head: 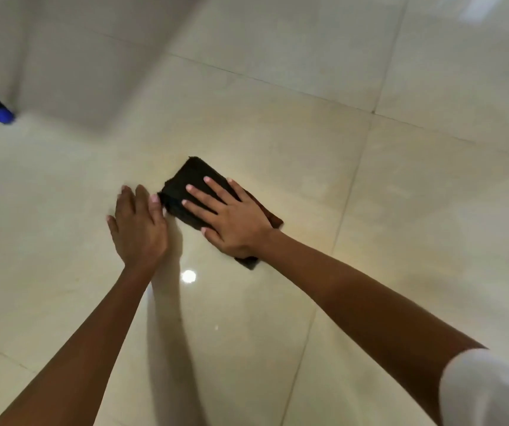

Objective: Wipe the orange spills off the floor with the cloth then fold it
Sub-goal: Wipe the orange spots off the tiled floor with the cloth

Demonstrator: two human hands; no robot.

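A dark folded cloth (193,176) lies flat on the glossy cream floor tiles (293,142) near the middle of the view. My right hand (231,218) rests palm down on it with fingers spread and straight, covering its near half. My left hand (139,224) is flat just to the left of the cloth, its fingertips at the cloth's left edge; it looks slightly blurred. No orange marks show on the tiles around the cloth.
A dark pole with a blue tip (1,113) touches the floor at the far left. Grout lines cross the tiles. A ceiling light reflects as a bright spot (188,276) just below my hands. A white sleeve (492,392) fills the lower right corner.
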